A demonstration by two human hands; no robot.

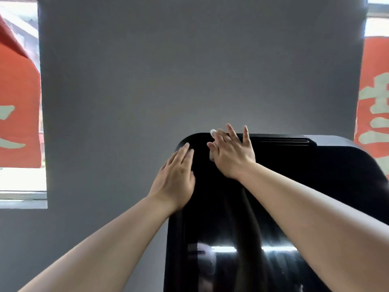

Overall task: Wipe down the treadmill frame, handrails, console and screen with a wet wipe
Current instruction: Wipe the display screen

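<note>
The right hand lies flat near the top edge of the screen, fingers straight and spread, pressing the wipe against the glass. Only a white corner of the wipe peeks out past the fingertips, with another bit below the thumb side. The flat palm probably spreads pressure so the wipe covers a wide strip. The left hand rests open and flat on the screen's upper left corner, holding nothing, likely steadying the panel against the push. A vent slot runs along the top edge to the right of the fingers. Behind stands a grey wall, with red banners at both sides by the windows. Nothing blocks the glass below.
</note>
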